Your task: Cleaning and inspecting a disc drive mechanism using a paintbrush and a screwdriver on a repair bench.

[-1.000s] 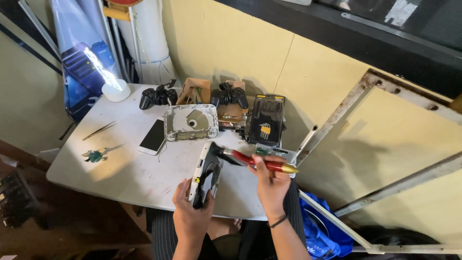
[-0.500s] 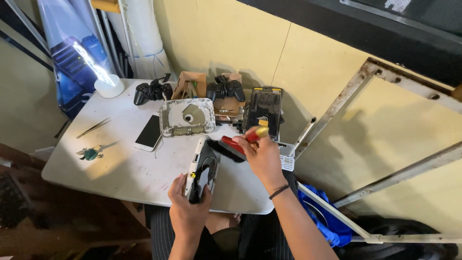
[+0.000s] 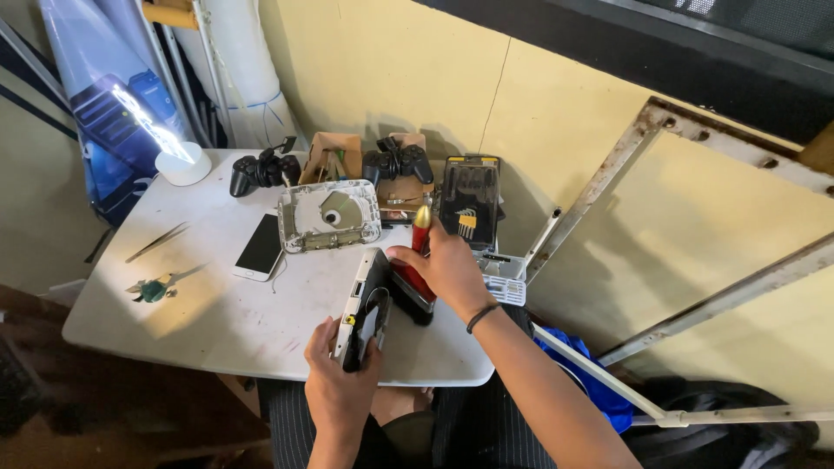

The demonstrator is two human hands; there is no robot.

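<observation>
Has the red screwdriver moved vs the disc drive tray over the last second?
Yes. The red screwdriver in the right hand swung from lying flat, tip right, to upright, its yellow end now nearer the disc drive tray.

— What sort of place is this?
— A makeshift electronics repair corner. A worn white table (image 3: pixel 217 321) stands against a yellow wall (image 3: pixel 391 78).
— What shows it?
— An opened disc drive (image 3: pixel 330 214), two black game controllers (image 3: pixel 397 162), a screwdriver bit case (image 3: pixel 469 200), tweezers (image 3: pixel 156 241) and a rusty metal frame (image 3: pixel 695 148) leaning alongside.
</observation>
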